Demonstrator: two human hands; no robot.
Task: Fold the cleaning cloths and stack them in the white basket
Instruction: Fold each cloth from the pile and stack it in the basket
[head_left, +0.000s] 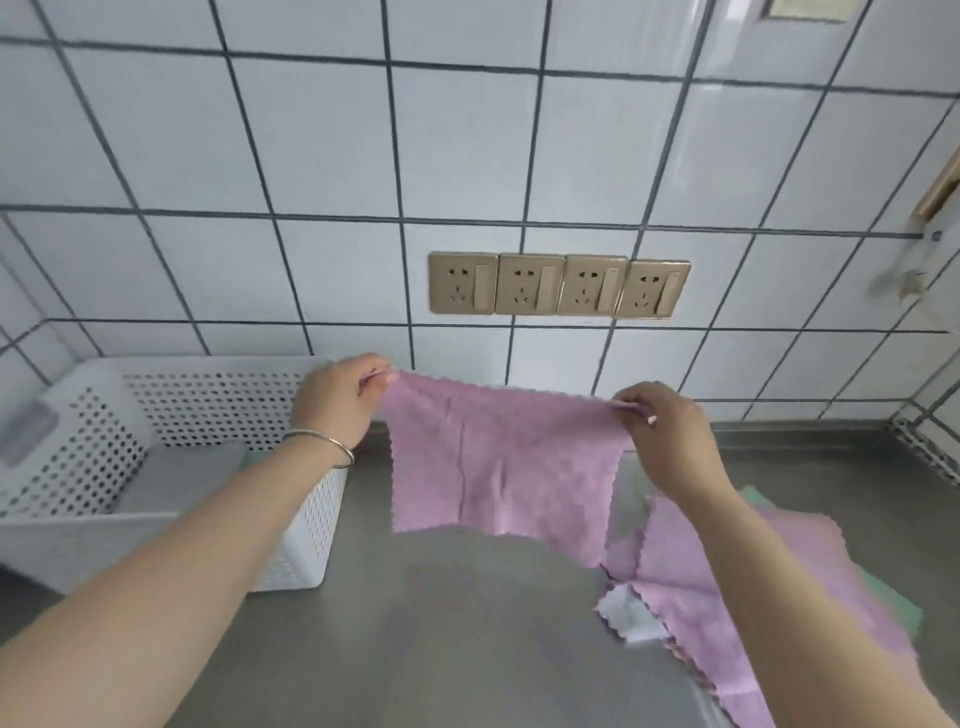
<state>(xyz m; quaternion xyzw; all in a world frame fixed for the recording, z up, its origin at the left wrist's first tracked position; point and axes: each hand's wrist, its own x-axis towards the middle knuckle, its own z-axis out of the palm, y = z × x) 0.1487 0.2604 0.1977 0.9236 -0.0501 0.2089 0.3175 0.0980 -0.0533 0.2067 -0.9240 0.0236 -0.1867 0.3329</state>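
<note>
Both hands, left hand (340, 400) and right hand (670, 431), pinch the pink cloth (501, 462) by its top corners, apparently unfolded.

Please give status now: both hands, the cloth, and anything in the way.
Left hand and right hand each pinch a top corner of the pink cloth, hanging unfolded. White basket at left. Cloth pile at right. Nothing blocking.

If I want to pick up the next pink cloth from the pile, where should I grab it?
Probably by the wavy edge of the top pink cloth nearest the bare counter, coming from above and the left. It lies flat on the pile, so pinch a corner there and lift. The right hand and left hand now pinch the top corners of the hanging cloth.
</note>
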